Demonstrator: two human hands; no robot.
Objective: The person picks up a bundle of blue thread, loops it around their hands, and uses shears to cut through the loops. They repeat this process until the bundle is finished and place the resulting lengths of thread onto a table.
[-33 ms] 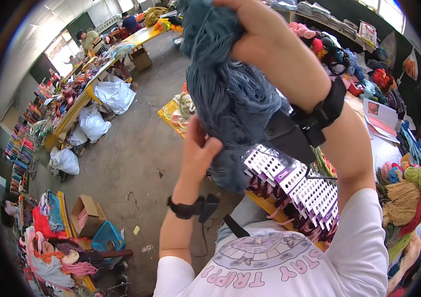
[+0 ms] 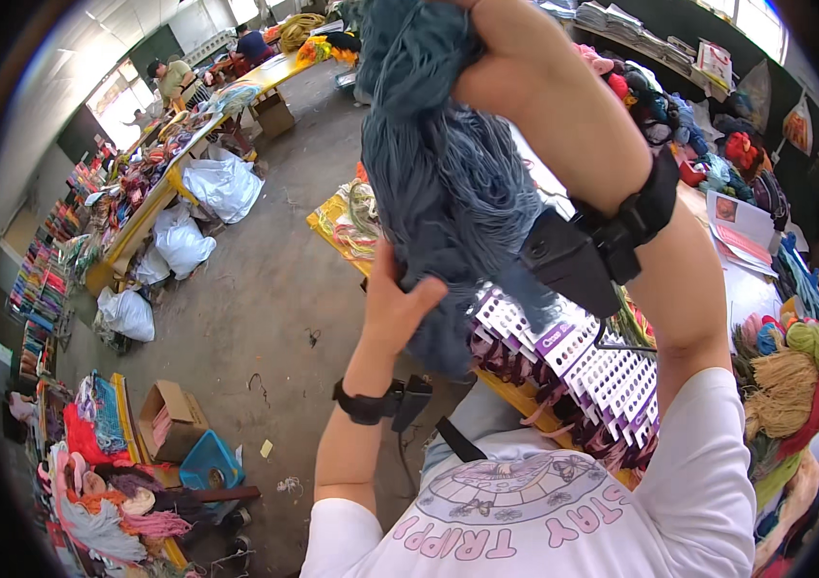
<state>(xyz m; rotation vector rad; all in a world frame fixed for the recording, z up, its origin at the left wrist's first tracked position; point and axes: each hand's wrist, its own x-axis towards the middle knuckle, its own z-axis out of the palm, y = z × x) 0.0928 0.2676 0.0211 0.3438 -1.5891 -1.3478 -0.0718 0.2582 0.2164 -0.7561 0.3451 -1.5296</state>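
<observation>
A thick hank of blue-grey yarn (image 2: 457,183) hangs in front of me, gathered tight near its top and loose below. My right hand (image 2: 496,48) holds it high up at the picture's top edge, with part of the fingers cut off or behind the strands. Lower down, my left hand (image 2: 398,306) grips the hank's left side, thumb in front and fingers mostly hidden behind the yarn. Both wrists wear black straps with small devices. White cards with rows of dark oval holes (image 2: 587,361) and dark reddish threads lie on the table behind the lower strands.
On the right are piled coloured yarn hanks (image 2: 794,385) and printed papers (image 2: 741,231). Across the aisle stand a long yarn-laden table (image 2: 154,212) and white sacks (image 2: 221,183). A cardboard box (image 2: 170,419) and blue basket (image 2: 209,462) sit lower left. Two people are farther off.
My left hand has shifted slightly right along with its wrist strap. The lower strands of the hank have spread out toward the right. My right hand has moved only a little.
</observation>
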